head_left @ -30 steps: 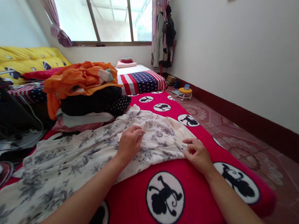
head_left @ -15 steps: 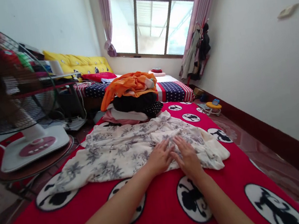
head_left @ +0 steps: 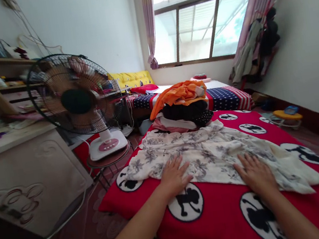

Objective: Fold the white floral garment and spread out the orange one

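Observation:
A white garment with a grey floral print (head_left: pixel 207 156) lies spread across the red bedcover (head_left: pixel 216 202), which has round black-and-white figures. My left hand (head_left: pixel 174 176) rests on the garment's near edge, left of its middle, palm down with fingers spread. Farther right, my right hand (head_left: pixel 255 171) lies on the same near edge, also palm down with its fingers somewhat apart. Neither hand grips anything. Behind the garment is a pile of clothes, with an orange piece (head_left: pixel 182 93) on top and a black one (head_left: pixel 185 110) under it.
To the left a fan (head_left: pixel 77 100) stands on a round stool (head_left: pixel 110 159), near a white cabinet (head_left: pixel 34 182). Another bed (head_left: pixel 224 95) is beyond the pile. At right is a small yellow stool (head_left: pixel 287 115) by the wall.
My hands, close together before, have moved apart along the garment, the left one leftward and the right one rightward. The view has turned left, showing more of the fan and cabinet.

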{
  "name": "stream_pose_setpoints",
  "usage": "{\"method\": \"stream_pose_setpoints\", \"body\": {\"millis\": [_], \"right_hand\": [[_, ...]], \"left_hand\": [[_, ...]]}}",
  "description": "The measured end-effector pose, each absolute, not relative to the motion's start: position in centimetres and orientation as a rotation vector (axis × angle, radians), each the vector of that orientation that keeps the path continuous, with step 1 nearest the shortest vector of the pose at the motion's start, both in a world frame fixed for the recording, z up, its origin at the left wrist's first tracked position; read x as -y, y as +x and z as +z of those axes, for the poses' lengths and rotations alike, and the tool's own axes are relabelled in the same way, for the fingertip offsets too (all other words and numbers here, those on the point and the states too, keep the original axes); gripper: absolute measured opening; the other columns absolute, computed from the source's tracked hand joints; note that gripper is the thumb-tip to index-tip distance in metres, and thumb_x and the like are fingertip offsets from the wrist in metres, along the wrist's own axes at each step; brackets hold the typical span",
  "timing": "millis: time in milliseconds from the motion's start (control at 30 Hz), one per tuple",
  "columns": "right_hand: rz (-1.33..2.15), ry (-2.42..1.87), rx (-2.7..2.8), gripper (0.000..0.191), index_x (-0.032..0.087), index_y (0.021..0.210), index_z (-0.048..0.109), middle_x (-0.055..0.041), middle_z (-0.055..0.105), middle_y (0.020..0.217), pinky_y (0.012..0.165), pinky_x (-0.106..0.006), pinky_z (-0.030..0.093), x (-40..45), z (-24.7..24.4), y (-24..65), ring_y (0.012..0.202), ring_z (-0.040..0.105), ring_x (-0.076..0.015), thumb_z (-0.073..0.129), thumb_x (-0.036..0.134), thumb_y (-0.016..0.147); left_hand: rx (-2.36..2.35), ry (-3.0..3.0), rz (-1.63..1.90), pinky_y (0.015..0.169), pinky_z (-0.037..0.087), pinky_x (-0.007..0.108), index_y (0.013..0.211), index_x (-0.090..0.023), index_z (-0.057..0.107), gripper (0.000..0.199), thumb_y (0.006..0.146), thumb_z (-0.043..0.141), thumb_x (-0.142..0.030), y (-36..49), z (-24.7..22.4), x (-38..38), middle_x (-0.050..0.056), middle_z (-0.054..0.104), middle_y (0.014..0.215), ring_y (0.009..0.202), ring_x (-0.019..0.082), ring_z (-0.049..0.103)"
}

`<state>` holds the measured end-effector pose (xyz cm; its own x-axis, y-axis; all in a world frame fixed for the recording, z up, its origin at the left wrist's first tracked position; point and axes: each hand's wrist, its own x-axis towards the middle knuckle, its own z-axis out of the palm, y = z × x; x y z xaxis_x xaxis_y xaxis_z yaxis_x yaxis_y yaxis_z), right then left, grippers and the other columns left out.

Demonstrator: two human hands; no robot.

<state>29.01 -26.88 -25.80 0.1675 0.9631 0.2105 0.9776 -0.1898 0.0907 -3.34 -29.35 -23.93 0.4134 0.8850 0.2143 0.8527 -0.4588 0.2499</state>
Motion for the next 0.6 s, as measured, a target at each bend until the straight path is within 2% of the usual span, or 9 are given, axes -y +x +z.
{"method": "stream_pose_setpoints", "body": {"millis": [167,267,333,467,533,600], "right_hand": [[-0.374,-2.341,1.97,0.064,0.02,0.149,0.03,-0.0073,0.029,0.155,0.108,-0.046,0.028,26.7,-26.3,29.3,0.141,0.026,-0.0285,0.022,0.05,0.093],[-0.404,-2.304,1.978,0.064,0.019,0.148,0.032,-0.0085,0.031,0.154,0.108,-0.047,0.029,26.7,-26.4,29.5,0.141,0.028,-0.0293,0.019,0.048,0.093],[-0.417,-2.286,1.979,0.064,0.018,0.148,0.033,-0.0087,0.032,0.153,0.107,-0.047,0.029,26.7,-26.4,29.5,0.14,0.029,-0.0298,0.017,0.049,0.093],[-0.403,-2.29,1.966,0.065,0.019,0.147,0.035,-0.0082,0.033,0.153,0.107,-0.048,0.03,26.8,-26.3,29.4,0.139,0.03,-0.0301,0.018,0.051,0.093],[-0.401,-2.284,1.968,0.064,0.019,0.147,0.035,-0.0084,0.033,0.153,0.107,-0.047,0.03,26.8,-26.2,29.4,0.139,0.03,-0.0303,0.018,0.05,0.093],[-0.399,-2.287,1.961,0.064,0.019,0.147,0.035,-0.0081,0.033,0.153,0.107,-0.047,0.03,26.8,-26.2,29.3,0.139,0.03,-0.03,0.019,0.05,0.093]], "left_hand": [[-1.55,2.547,0.601,0.115,0.024,0.049,0.136,-0.028,0.05,0.047,0.091,0.051,-0.04,-8.6,-23.6,32.7,0.007,0.036,0.152,0.14,0.027,0.03],[-1.592,2.47,0.855,0.111,0.036,0.041,0.123,-0.027,0.062,0.034,0.09,0.052,-0.028,-10.5,-24.4,34.2,0.005,0.053,0.138,0.129,0.023,0.047],[-1.788,2.338,1.099,0.106,0.042,0.04,0.116,-0.024,0.064,0.031,0.089,0.049,-0.021,-11.5,-25.0,34.7,0.007,0.06,0.127,0.12,0.023,0.054],[-2.325,1.982,1.425,0.103,0.042,0.049,0.126,-0.018,0.054,0.045,0.082,0.055,-0.018,-13.0,-25.9,35.0,0.014,0.055,0.127,0.12,0.03,0.05],[-2.422,1.914,1.384,0.101,0.043,0.05,0.129,-0.017,0.05,0.051,0.079,0.059,-0.019,-13.5,-25.9,34.9,0.014,0.054,0.127,0.119,0.032,0.05],[-2.41,1.927,1.269,0.097,0.045,0.048,0.126,-0.017,0.053,0.045,0.08,0.056,-0.017,-13.9,-25.5,34.7,0.013,0.06,0.119,0.112,0.031,0.054]]}}
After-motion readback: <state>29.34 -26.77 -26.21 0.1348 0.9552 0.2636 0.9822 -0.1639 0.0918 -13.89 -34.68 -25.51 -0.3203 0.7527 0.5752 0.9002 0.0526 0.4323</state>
